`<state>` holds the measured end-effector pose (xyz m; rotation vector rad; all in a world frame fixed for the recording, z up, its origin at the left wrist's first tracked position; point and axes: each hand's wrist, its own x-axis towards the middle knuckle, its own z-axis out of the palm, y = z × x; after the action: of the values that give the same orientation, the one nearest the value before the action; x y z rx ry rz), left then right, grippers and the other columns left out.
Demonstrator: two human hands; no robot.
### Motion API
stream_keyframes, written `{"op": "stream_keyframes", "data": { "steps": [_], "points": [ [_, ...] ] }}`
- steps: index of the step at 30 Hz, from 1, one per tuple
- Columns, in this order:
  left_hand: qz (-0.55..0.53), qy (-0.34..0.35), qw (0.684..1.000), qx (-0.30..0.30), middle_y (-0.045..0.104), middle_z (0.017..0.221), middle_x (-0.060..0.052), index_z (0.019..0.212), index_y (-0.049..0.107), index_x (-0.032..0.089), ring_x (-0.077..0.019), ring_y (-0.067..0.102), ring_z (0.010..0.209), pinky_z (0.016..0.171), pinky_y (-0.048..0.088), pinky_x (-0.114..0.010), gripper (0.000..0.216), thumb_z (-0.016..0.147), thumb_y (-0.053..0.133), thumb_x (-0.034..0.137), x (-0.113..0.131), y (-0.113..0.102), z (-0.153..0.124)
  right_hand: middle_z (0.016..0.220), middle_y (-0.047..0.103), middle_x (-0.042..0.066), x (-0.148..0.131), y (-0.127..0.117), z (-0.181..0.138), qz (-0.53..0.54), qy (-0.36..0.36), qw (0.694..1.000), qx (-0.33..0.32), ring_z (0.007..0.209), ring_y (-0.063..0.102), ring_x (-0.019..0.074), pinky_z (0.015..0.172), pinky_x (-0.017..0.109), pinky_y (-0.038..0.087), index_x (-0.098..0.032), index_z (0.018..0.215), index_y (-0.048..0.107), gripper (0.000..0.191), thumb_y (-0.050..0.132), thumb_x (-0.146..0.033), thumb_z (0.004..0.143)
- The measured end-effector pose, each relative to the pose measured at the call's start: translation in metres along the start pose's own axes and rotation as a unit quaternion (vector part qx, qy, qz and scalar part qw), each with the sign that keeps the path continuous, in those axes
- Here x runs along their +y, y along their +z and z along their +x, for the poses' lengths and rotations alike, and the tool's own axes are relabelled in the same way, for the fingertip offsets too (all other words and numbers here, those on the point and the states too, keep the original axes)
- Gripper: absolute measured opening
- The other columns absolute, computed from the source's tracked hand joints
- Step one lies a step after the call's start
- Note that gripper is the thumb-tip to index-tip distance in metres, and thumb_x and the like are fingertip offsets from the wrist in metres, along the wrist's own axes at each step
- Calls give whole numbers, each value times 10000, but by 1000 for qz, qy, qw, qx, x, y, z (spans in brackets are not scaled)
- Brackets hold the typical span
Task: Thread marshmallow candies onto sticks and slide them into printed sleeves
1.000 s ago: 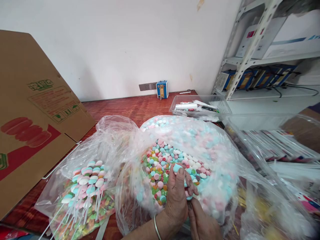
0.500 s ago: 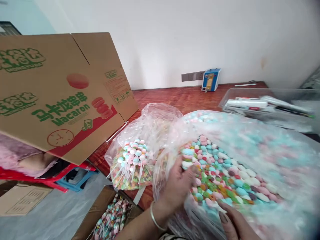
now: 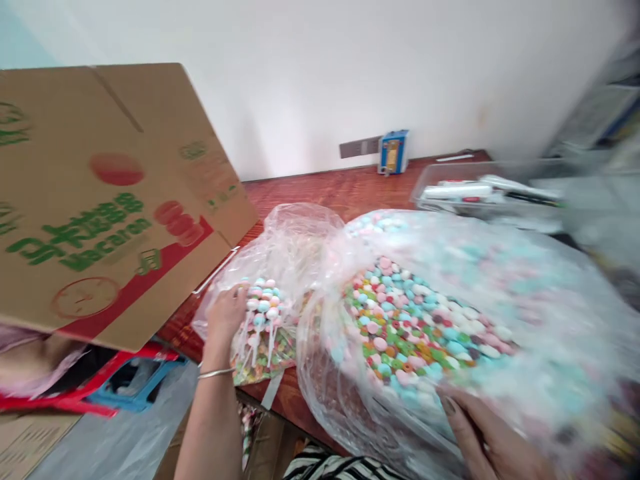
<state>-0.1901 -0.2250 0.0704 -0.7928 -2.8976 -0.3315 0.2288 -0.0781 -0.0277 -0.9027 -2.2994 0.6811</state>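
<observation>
Pastel stick candies pile near the table's front-left edge, and the left hand has just swung there from the loose candies, fingers curled, grip unclear, so work apparently shifts pile-side; right hand loosely bent at the clear bag, hold unclear.

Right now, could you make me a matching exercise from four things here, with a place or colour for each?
1. Left hand
2. Right hand
3. Blue device
4. Cardboard box

A. Beside the wall sockets
B. Brown, with red and green print
C. At the candies on sticks
D. At the near side of the large candy bag

Pairs: 1-C, 2-D, 3-A, 4-B
</observation>
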Motion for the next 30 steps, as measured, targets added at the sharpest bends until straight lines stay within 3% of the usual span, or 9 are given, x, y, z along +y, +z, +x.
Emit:
{"op": "stream_keyframes", "data": {
  "steps": [5,7,10,12,15,17,19,25,30],
  "points": [
    [44,-31,997,56,683,1085,-208,1078,671,131,-398,624,1030,802,496,-499,508,915,376,511,3,-14,-10,746,731,23,-15,-47,-12,-14,103,994,24,621,672,174,560,254,501,-223,852,665,314,432,-407,954],
    [-5,36,991,127,690,1072,-145,1147,656,189,-354,638,1011,839,505,-466,512,904,402,560,15,-17,-22,751,711,22,-22,-52,-20,-8,96,995,-23,661,654,169,593,254,487,-221,830,657,293,424,-341,962],
    [-174,121,948,238,718,977,-35,1044,701,219,-226,663,848,791,538,-357,365,862,550,497,53,-17,-59,804,687,19,-29,-42,-33,-53,77,990,-103,756,647,170,664,257,474,-220,852,649,251,427,-231,967],
    [-261,210,922,193,724,984,-41,1029,703,193,-196,651,862,843,517,-344,280,873,583,392,85,-12,-92,814,667,26,-32,-28,-39,-144,77,980,-115,755,637,177,662,267,458,-210,832,639,232,445,-175,953],
    [-371,351,860,-3,724,992,-61,1024,709,205,-201,648,919,873,498,-332,217,864,602,305,129,7,-139,835,652,69,-33,-10,-42,-234,85,963,-103,783,616,219,672,302,441,-194,773,618,194,500,-125,910],
    [-414,392,803,-172,725,1003,-74,1031,724,234,-213,649,926,870,493,-326,220,842,625,287,149,25,-164,843,648,90,-32,-5,-42,-241,84,962,-99,817,602,243,695,321,436,-190,778,624,164,532,-114,890],
    [-439,380,769,-269,725,946,-74,1007,740,257,-213,647,863,831,490,-318,207,824,643,269,159,42,-180,838,651,85,-28,-4,-43,-240,76,963,-101,828,599,243,709,324,434,-198,780,641,161,549,-126,891],
    [-490,282,767,-304,722,941,-79,986,750,262,-240,629,918,882,460,-336,224,774,686,227,156,66,-188,851,695,47,-15,-13,-54,-210,75,970,-91,812,643,194,728,298,472,-204,922,708,194,517,-179,938],
    [-489,227,792,-288,706,1034,-83,1116,707,250,-218,635,926,866,468,-328,309,816,635,221,152,70,-187,1042,737,95,-13,-15,-61,-152,45,987,24,936,677,218,835,366,518,-178,1078,690,308,400,-194,979]
  ]
}}
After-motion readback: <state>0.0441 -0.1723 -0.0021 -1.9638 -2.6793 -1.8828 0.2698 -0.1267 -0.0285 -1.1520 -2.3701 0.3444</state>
